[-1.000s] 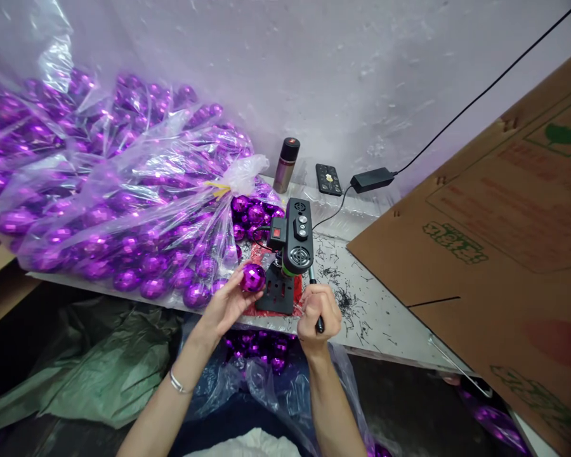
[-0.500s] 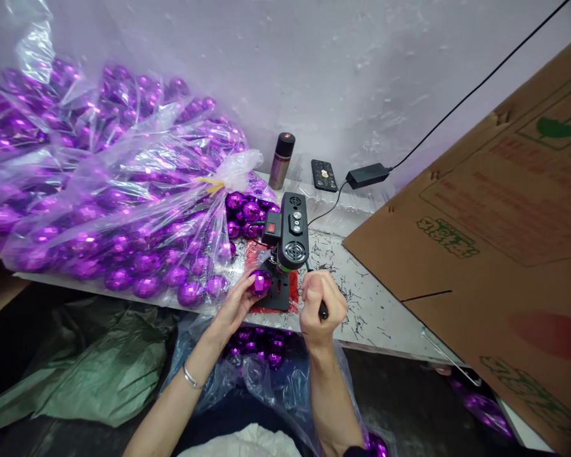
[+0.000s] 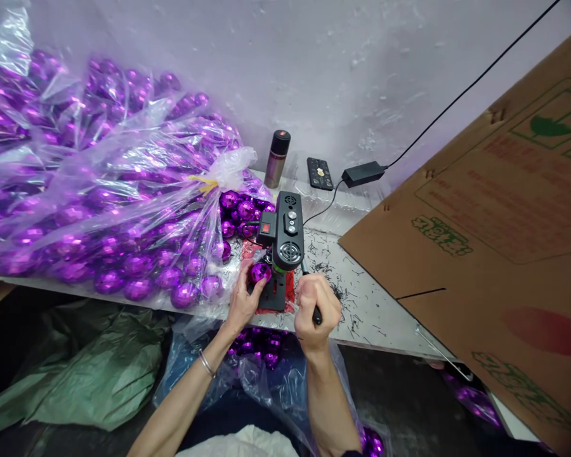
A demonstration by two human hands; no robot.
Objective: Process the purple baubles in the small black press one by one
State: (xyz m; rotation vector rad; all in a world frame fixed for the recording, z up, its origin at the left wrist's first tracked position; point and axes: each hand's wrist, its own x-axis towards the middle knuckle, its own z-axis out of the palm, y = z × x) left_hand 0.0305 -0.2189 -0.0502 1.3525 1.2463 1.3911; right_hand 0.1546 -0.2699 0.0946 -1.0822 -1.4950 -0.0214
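A shiny purple faceted ball (image 3: pixel 261 272) is held by my left hand (image 3: pixel 244 297), at the left side of a black bench-top press machine (image 3: pixel 289 231). The thumb lies along the ball's near side. My right hand (image 3: pixel 316 309) is closed in a fist round the machine's lever handle (image 3: pixel 317 316), whose black end pokes out below. The machine's black base (image 3: pixel 272 295) stands on a red patch of the table (image 3: pixel 371 317). More purple balls (image 3: pixel 238 209) lie loose behind the held one.
A big clear bag (image 3: pixel 124 190) of purple balls fills the left. Behind stand a bottle (image 3: pixel 278 158), a phone (image 3: pixel 320 174) and a power adapter (image 3: pixel 363 174). A cardboard box (image 3: pixel 480 241) leans in from the right. Small black bits litter the table. More balls (image 3: pixel 259 346) lie in plastic below.
My left hand has turned, its thumb now lower along the ball, which sits slightly higher beside the machine. My right hand stays on the lever handle. The whole view has shifted slightly.
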